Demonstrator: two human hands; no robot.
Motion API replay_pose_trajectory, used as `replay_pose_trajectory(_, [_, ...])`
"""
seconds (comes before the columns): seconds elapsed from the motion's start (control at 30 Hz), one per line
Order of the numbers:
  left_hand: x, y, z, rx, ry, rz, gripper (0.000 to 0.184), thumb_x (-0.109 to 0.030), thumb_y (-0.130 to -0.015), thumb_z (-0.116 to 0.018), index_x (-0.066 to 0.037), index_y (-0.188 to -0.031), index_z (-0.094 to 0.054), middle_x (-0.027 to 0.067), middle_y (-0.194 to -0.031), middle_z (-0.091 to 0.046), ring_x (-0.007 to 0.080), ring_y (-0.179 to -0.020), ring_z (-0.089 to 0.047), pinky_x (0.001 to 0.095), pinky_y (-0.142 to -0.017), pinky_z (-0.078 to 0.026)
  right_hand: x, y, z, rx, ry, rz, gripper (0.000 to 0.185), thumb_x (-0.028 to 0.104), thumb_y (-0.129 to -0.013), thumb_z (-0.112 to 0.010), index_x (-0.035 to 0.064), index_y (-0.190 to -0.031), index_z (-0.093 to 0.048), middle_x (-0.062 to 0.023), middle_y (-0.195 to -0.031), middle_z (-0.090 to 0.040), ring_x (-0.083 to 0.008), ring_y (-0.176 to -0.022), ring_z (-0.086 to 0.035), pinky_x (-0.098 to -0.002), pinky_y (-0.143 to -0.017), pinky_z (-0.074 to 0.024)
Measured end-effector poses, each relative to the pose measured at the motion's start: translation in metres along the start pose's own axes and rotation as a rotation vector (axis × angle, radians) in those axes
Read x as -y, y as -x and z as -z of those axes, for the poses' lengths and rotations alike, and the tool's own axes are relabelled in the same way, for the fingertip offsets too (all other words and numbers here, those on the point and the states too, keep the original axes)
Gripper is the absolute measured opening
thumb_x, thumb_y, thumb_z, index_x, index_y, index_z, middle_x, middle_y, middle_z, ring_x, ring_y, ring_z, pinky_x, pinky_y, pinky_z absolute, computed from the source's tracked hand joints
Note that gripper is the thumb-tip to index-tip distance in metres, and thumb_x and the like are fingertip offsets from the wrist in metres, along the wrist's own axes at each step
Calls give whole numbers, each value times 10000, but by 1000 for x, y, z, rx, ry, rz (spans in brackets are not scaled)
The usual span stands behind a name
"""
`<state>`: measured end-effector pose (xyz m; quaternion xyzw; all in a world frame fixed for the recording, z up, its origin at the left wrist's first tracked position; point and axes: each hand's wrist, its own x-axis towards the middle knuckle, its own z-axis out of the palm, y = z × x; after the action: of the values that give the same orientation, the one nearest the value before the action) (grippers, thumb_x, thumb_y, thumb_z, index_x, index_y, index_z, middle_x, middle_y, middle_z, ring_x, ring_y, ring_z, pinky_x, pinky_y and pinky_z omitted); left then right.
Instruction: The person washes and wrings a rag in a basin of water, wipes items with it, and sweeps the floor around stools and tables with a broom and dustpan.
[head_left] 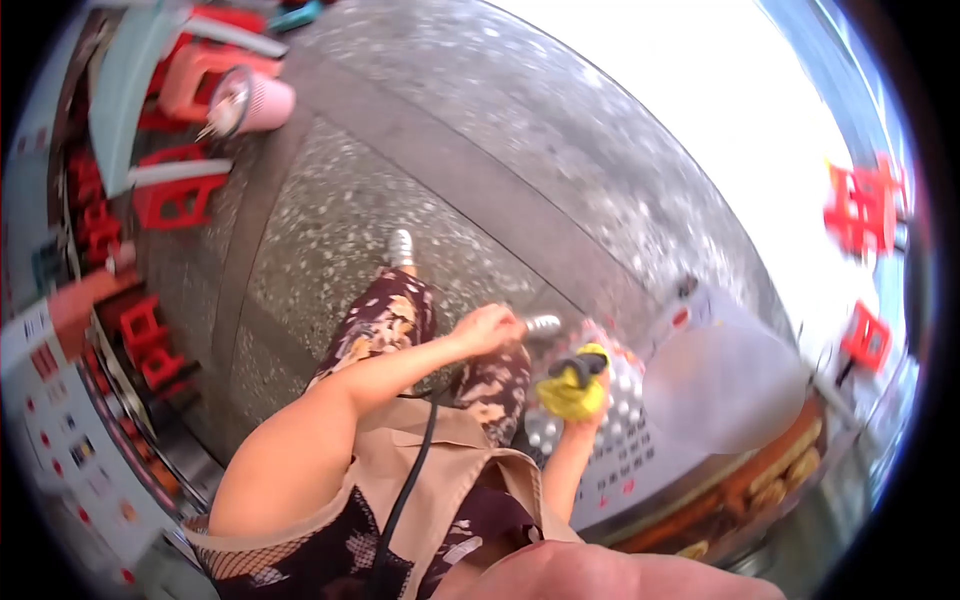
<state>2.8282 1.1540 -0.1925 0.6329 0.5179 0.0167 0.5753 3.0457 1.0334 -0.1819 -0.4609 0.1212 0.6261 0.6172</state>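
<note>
My left hand (488,329) hangs in front of my patterned trousers (385,315). Its fingers are loosely bent and blurred at the tips, with nothing visible in them. At my right side, my right hand (598,402) is closed around a crumpled yellow and dark-grey bundle (574,386), which looks like cloth or gloves. Beside and beyond that hand is a light panel with printed characters (625,455) and rows of pale round spots. A tan apron (410,455) covers my front, and a black cord (408,490) runs down it.
Speckled stone floor (430,130) stretches ahead, crossed by darker strips. To the left are red stools (180,190), a pale table (130,90) and a pink bin (268,105) holding thin sticks. A counter with printed panels (60,440) stands lower left. More red stools (862,210) are far right.
</note>
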Motion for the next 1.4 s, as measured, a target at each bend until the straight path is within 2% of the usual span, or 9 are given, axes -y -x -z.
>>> replay_pose_trajectory(0.13, [77, 28, 97, -144, 189, 173, 210, -114, -792, -524, -25, -975, -579, 130, -900, -602, 243, -862, -593, 334, -748, -469, -57, -32, -193, 113, 19, 73, 592, 467, -858, -456, 52, -1280, -445, -84, -1312, -463, -285, -1181, -446, -440, -1010, -325])
replay_pose_trajectory(0.33, [160, 87, 280, -350, 409, 371, 200, -143, -804, -537, -47, -970, -596, 146, -918, -631, 274, -857, -613, 344, -741, -476, -188, -93, -381, 481, -346, -327, 668, 519, -833, -435, 72, -1327, -384, -102, -1375, -383, -292, -1260, -346, -467, -1067, -203])
replay_pose_trajectory(0.37, [184, 88, 303, -436, 413, 381, 193, -140, -807, -540, -50, -968, -597, 142, -914, -633, 268, -850, -616, 339, -738, -477, -209, -111, -407, 355, -246, -346, 623, 534, -837, -450, 82, -1267, -470, -114, -1296, -474, -311, -1167, -458, -480, -1008, -318])
replay_pose_trajectory(0.67, [288, 44, 468, -742, 642, 485, 211, -100, -869, -523, -17, -1060, -557, 66, -971, -597, 152, -891, -565, 276, -789, -451, -353, -240, -620, 367, -137, -667, 505, 451, -887, -416, 73, -1209, -508, -120, -1232, -520, -312, -1131, -481, -468, -991, -345])
replay_pose_trajectory(1.0, [455, -151, 736, -1283, -412, 603, 489, -238, -752, -653, -113, -1185, -464, 112, -1154, -419, 308, -1072, -413, 442, -893, -326, -631, -544, -722, 465, 314, -1085, 392, 374, -803, -522, 59, -1035, -545, -141, -973, -596, -309, -899, -576, -434, -827, -460])
replay_pose_trajectory(1.13, [531, -216, 813, -1292, -658, 641, 473, -337, -720, -690, -69, -1054, -489, 114, -969, -523, 291, -898, -541, 407, -752, -419, -720, -632, -745, 564, 609, -935, 324, 325, -808, -530, 61, -996, -525, -102, -881, -583, -243, -808, -586, -380, -735, -486])
replay_pose_trajectory(1.2, [572, -231, 819, -1322, -607, 650, 382, -358, -740, -671, -67, -936, -517, 119, -836, -554, 302, -766, -584, 414, -622, -453, -754, -642, -755, 751, 672, -564, 296, 188, -861, -487, 40, -1118, -491, -53, -901, -574, -167, -768, -576, -323, -703, -482])
replay_pose_trajectory(1.33, [582, -231, 820, -1329, -613, 601, 304, -330, -735, -670, -51, -681, -561, 88, -696, -548, 299, -629, -578, 416, -540, -446, -840, -648, -744, 1046, 612, -91, 492, 226, -893, -445, -4, -1317, -347, -122, -1286, -421, -238, -1181, -419, -332, -973, -338])
replay_pose_trajectory(1.4, [586, -232, 815, -1355, -625, 560, 275, -298, -722, -678, -48, -678, -568, 87, -675, -546, 292, -601, -570, 407, -528, -440, -878, -672, -720, 1179, 869, 440, 539, 237, -880, -398, -34, -1335, -299, -200, -1395, -289, -307, -1297, -272, -366, -1059, -197])
